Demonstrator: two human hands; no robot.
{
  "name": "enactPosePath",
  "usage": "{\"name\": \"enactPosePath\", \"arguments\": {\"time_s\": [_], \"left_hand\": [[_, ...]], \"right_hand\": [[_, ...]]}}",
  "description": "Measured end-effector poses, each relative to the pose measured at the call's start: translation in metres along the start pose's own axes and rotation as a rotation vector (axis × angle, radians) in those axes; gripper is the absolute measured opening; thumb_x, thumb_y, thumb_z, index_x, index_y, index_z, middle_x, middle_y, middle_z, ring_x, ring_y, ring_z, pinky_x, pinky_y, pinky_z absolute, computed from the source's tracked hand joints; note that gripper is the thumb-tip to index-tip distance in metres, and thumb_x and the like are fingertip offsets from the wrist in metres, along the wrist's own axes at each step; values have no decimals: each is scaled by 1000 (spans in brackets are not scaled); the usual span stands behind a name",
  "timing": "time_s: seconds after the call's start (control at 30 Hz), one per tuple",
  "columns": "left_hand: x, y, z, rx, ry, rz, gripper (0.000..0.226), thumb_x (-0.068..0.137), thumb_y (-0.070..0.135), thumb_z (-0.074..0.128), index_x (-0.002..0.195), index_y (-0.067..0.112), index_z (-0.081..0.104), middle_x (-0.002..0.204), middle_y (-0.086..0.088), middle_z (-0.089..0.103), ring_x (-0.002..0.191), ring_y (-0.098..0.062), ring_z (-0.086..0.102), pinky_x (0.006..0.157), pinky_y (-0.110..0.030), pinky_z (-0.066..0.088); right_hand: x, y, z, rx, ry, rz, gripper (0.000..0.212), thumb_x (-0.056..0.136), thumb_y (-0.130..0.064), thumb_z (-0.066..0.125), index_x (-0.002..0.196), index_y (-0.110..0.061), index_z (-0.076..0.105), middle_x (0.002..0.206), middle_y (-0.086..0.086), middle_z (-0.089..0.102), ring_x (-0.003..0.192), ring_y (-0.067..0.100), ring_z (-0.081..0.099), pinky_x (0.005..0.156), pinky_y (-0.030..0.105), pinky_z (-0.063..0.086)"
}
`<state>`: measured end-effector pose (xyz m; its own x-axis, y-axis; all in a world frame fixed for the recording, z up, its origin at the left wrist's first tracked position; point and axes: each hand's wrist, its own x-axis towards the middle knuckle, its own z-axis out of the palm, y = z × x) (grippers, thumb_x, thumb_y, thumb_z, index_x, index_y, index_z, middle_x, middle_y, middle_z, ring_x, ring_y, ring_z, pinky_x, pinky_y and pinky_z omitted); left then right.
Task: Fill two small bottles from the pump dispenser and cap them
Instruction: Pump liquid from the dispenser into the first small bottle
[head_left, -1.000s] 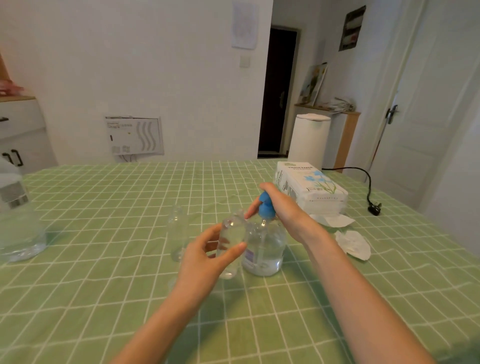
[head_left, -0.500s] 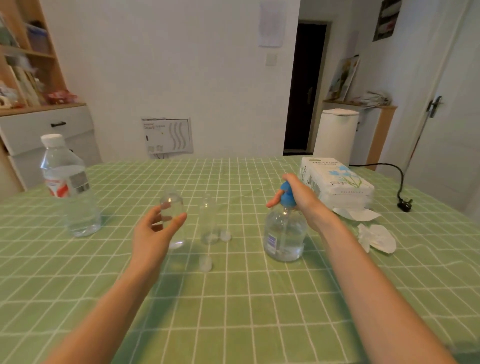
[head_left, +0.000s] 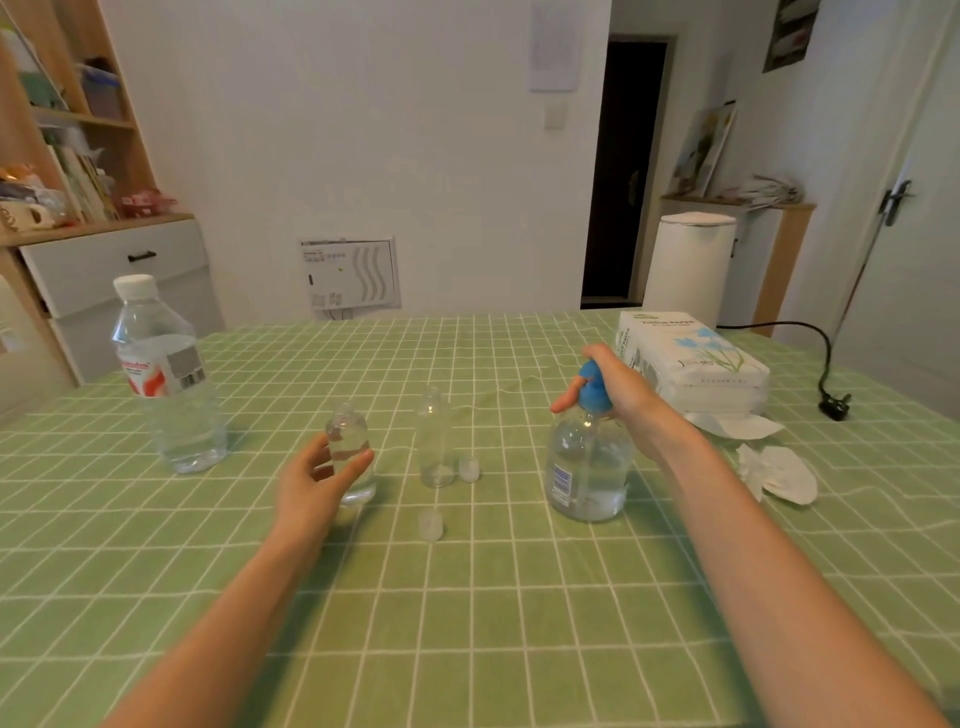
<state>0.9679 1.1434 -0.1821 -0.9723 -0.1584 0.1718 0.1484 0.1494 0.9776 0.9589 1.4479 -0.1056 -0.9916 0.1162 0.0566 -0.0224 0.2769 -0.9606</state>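
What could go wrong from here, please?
The left hand holds an uncapped small bottle that seems to hold liquid; a tilt could spill it. The empty bottle is slim, so reaching for the loose caps near it might topple it. The right hand grips the pump dispenser; a stray press would squirt onto the tablecloth.

On my feed, a green checked tablecloth covers the table. A capped water bottle stands upright at the far left. At the far right lies a tissue pack, with crumpled tissues just nearer and a black plug to its right. Beyond the table I see a shelf on the left and a white bin on the right.
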Motion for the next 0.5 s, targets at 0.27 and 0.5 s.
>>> {"name": "enactPosePath", "arguments": {"time_s": [0.27,0.5], "left_hand": [[1,3,0,58,-9,-56,48,79,25,69,123,19,51,110,-2,61,91,-15,60,79,-29,45],[-14,2,2,181,22,-193,78,78,30,71,142,9,30,143,-14,41,124,-31,45,104,-45,37]], "right_hand": [[2,1,0,-2,-3,4,51,96,-38,27,71,-10,62,65,-7,74,85,4,55,75,21,35],[1,2,1,-5,3,-14,63,97,-38,26,59,-12,69,72,4,75,83,4,54,75,21,35]]}}
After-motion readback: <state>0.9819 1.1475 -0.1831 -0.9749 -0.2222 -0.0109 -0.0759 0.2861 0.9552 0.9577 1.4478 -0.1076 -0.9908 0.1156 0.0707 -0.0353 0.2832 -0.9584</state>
